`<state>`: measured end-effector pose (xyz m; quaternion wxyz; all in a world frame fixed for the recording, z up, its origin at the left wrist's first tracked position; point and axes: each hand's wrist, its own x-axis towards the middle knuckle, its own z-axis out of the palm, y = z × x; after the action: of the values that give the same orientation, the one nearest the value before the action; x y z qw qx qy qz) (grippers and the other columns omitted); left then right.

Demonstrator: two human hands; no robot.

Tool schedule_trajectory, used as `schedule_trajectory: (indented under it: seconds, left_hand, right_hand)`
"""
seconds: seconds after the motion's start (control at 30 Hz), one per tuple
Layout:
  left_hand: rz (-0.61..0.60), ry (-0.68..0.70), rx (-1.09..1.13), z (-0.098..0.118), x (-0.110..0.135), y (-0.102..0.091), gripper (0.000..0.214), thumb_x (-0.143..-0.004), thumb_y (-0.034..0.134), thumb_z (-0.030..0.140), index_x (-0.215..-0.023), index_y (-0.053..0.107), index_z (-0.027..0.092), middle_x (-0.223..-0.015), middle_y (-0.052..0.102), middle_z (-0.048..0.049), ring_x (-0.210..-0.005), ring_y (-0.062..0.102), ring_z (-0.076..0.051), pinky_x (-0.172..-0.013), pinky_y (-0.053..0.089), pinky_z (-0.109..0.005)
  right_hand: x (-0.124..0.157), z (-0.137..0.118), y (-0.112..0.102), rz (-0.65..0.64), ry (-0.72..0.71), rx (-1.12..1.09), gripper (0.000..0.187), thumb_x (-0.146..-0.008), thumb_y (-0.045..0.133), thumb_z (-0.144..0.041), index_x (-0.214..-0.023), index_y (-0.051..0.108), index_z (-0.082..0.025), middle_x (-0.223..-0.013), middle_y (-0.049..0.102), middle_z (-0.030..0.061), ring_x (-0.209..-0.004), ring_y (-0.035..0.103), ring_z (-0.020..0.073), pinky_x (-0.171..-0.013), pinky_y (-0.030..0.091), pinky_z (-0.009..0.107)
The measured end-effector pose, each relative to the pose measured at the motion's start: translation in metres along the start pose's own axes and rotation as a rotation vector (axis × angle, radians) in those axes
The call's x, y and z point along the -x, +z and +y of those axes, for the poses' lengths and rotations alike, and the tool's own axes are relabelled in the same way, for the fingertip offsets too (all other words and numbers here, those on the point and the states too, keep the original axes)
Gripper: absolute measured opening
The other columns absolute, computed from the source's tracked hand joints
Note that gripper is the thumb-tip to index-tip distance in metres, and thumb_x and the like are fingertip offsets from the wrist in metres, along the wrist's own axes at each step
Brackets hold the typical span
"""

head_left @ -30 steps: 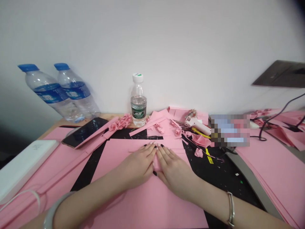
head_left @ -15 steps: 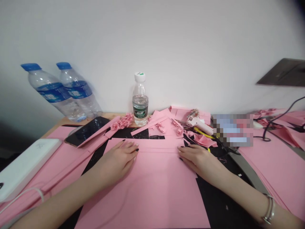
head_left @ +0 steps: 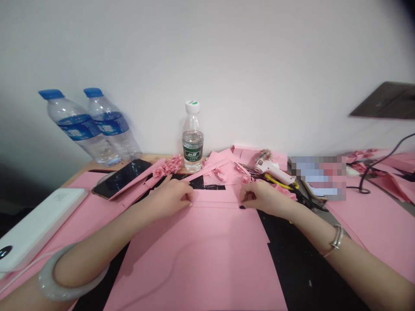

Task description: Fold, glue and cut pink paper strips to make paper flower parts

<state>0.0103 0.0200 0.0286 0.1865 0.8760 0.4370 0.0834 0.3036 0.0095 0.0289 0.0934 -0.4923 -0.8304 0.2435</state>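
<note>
Left hand point(head_left: 171, 194), just left of centre frame: fingers curled, thumb and fingertip pinching a folded strip point(head_left: 215, 204) at the far end of the pink sheet point(head_left: 201, 255). Right hand point(head_left: 261, 196), right of centre: same pinch, strip's right end. Sheet lies from mid-frame to bottom edge, over black mat point(head_left: 304, 268). Green-labelled bottle point(head_left: 193, 149) upright, upper centre. Dark phone point(head_left: 125, 179) left of centre.

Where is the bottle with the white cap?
In the head view, the white-capped bottle stands just left of centre, in front of the wall, with pink paper roses to its left.
</note>
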Motion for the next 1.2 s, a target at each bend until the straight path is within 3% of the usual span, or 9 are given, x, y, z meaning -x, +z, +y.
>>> schedule_trajectory:
  seconds: [0.1,0.23,0.4,0.6,0.67,0.77,0.87,1.03,1.2]
  left_hand:
    - [-0.035,-0.035,-0.004,0.005,0.0,-0.002,0.018,-0.078,0.056,0.009,-0.079,0.069,0.022,-0.081,0.074,0.0022,-0.081,0.067,-0.019,-0.087,0.045,-0.033]
    - [-0.031,0.012,-0.122,0.01,0.001,-0.002,0.02,-0.081,0.053,0.009,-0.073,0.067,0.021,-0.081,0.072,-0.0003,-0.081,0.065,-0.019,-0.093,0.042,-0.039]
    - [0.009,0.081,-0.232,0.014,0.012,0.005,0.029,-0.081,0.047,0.001,-0.068,0.066,0.018,-0.081,0.066,-0.0017,-0.076,0.062,-0.018,-0.1,0.038,-0.046]
    - [0.072,0.13,-0.295,0.022,0.046,0.023,0.033,-0.086,0.041,0.008,-0.086,0.073,0.016,-0.111,0.068,-0.0125,-0.104,0.062,-0.029,-0.099,0.043,-0.053]
    - [0.113,0.131,-0.287,0.027,0.052,0.032,0.035,-0.087,0.043,0.015,-0.107,0.072,0.012,-0.128,0.064,-0.0169,-0.122,0.054,-0.036,-0.107,0.036,-0.06]
    - [0.034,0.153,-0.242,0.036,0.049,0.043,0.046,-0.086,0.046,0.02,-0.127,0.062,0.007,-0.139,0.056,-0.0189,-0.132,0.048,-0.036,-0.112,0.035,-0.057]
    - [-0.055,0.207,-0.197,0.046,0.037,0.05,0.052,-0.085,0.044,0.017,-0.135,0.054,0.005,-0.146,0.046,-0.02,-0.137,0.043,-0.032,-0.114,0.037,-0.049]
    - [-0.041,0.236,-0.185,0.05,0.03,0.056,0.051,-0.084,0.043,0.012,-0.133,0.055,0.002,-0.146,0.046,-0.0207,-0.137,0.043,-0.029,-0.114,0.038,-0.044]
    - [0.033,0.191,-0.199,0.042,0.041,0.054,0.05,-0.086,0.043,0.015,-0.134,0.055,0.01,-0.142,0.053,-0.0149,-0.133,0.049,-0.024,-0.109,0.045,-0.041]
  right_hand:
    - [0.0,0.0,-0.001,-0.017,0.007,-0.028,0.016,-0.07,0.058,-0.002,-0.071,0.064,-0.017,-0.062,0.065,-0.0029,-0.056,0.059,0.0107,-0.049,0.039,0.018]
    - [0.001,0.0,0.005,0.026,-0.012,0.001,0.018,-0.068,0.057,0.0,-0.068,0.064,-0.016,-0.059,0.06,-0.0035,-0.055,0.055,0.0108,-0.049,0.037,0.019]
    - [0.017,-0.011,0.019,0.144,-0.065,0.104,0.027,-0.073,0.051,0.006,-0.059,0.06,-0.016,-0.072,0.061,0.003,-0.069,0.057,0.0153,-0.063,0.044,0.026]
    - [0.056,-0.024,0.047,0.282,-0.204,0.469,0.023,-0.089,0.051,-0.005,-0.094,0.072,-0.013,-0.107,0.069,0.0152,-0.097,0.066,0.0257,-0.085,0.056,0.04]
    - [0.064,-0.03,0.058,0.293,-0.206,0.469,0.026,-0.092,0.053,-0.015,-0.11,0.069,-0.007,-0.124,0.065,0.021,-0.112,0.062,0.0313,-0.096,0.053,0.047]
    - [0.063,-0.046,0.072,0.212,-0.177,0.413,0.056,-0.093,0.054,-0.035,-0.133,0.053,0.003,-0.144,0.046,0.0278,-0.13,0.048,0.0377,-0.104,0.048,0.051]
    - [0.051,-0.065,0.08,0.084,-0.204,0.324,0.069,-0.094,0.05,-0.044,-0.14,0.045,0.006,-0.148,0.038,0.0295,-0.138,0.038,0.0384,-0.111,0.039,0.05]
    - [0.041,-0.073,0.082,0.022,-0.198,0.268,0.071,-0.094,0.048,-0.046,-0.14,0.044,0.007,-0.146,0.04,0.0305,-0.139,0.035,0.0394,-0.114,0.034,0.052]
    - [0.049,-0.058,0.076,0.112,-0.186,0.296,0.06,-0.093,0.051,-0.034,-0.142,0.045,0.0,-0.146,0.044,0.0237,-0.136,0.043,0.0333,-0.11,0.042,0.049]
